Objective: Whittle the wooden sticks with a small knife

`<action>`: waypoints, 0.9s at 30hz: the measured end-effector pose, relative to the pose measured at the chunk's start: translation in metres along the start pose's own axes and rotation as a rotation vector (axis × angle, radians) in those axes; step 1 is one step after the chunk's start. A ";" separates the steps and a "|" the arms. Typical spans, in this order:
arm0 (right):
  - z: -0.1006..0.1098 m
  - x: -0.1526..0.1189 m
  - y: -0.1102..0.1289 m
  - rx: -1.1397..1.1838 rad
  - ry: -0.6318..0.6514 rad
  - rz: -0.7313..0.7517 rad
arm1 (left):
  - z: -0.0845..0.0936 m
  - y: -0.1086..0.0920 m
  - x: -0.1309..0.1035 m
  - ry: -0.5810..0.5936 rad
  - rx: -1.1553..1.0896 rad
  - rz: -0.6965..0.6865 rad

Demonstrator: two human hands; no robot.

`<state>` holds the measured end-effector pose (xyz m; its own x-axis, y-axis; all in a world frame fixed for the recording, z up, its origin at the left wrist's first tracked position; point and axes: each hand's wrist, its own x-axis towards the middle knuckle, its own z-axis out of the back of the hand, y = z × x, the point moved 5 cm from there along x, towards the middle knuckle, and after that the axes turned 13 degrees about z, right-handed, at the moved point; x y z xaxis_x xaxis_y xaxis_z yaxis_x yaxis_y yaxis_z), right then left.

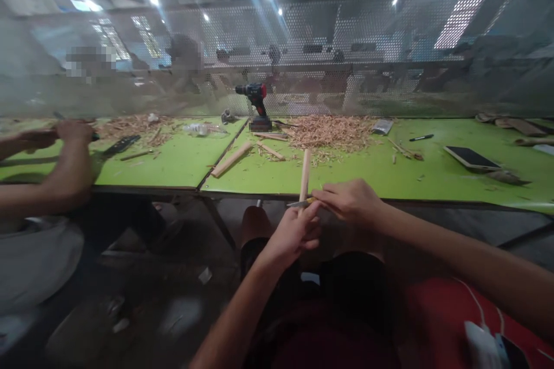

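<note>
My left hand (298, 233) is closed around the near end of a pale wooden stick (305, 173), whose far end rests on the green table. In my right hand (352, 202) is a knife with a yellowish handle, its fingers wrapped round the grip. The knife blade (296, 204) lies across the stick just above my left hand, pointing left. Both hands are close together at the table's front edge, over my lap. Part of the knife handle is hidden by my fingers.
Wood shavings (329, 132) are heaped behind the stick, near a cordless drill (257, 105). A wooden piece (232, 159) lies left; a pen (421, 138) and phone (471, 158) lie right. A co-worker's hands (73, 132) are at the far left. A mesh screen (294, 34) stands behind the table.
</note>
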<state>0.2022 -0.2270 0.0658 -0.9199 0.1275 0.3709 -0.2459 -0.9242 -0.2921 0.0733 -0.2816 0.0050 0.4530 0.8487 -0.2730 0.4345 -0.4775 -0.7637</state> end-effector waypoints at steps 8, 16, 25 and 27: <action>0.001 0.007 -0.082 0.022 0.018 -0.247 | 0.013 0.010 -0.005 0.040 0.019 -0.006; 0.021 -0.021 -0.131 0.108 -0.235 -0.485 | 0.025 0.004 -0.001 0.020 -0.008 -0.019; -0.019 0.004 0.011 0.029 -0.135 0.036 | 0.017 0.000 0.004 -0.056 0.054 -0.031; -0.018 0.006 0.009 -0.054 -0.146 0.085 | 0.018 -0.002 0.003 -0.112 0.067 -0.050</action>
<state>0.1892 -0.2286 0.0496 -0.8849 -0.0075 0.4657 -0.1888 -0.9083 -0.3734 0.0600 -0.2737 -0.0048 0.3404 0.8930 -0.2944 0.3996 -0.4208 -0.8144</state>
